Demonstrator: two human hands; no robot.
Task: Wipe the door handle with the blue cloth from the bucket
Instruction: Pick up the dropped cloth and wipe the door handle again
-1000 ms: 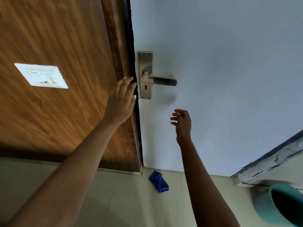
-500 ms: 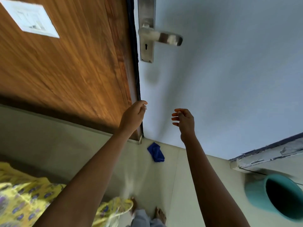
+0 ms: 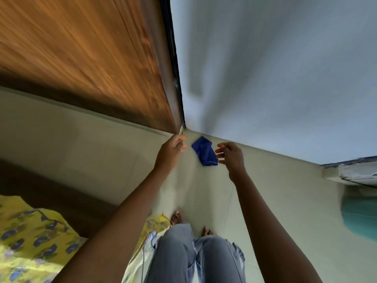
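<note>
Blue cloth lies crumpled on the floor between my empty, loosely spread left hand and right hand; the teal bucket blurs, contents unreadable.

Deep-blue cloth, pale-grey door, orange-brown wood panel, teal bucket, blue-flowered yellow fabric

Home interior (tiled floor, wooden door, floral bedsheet).
</note>
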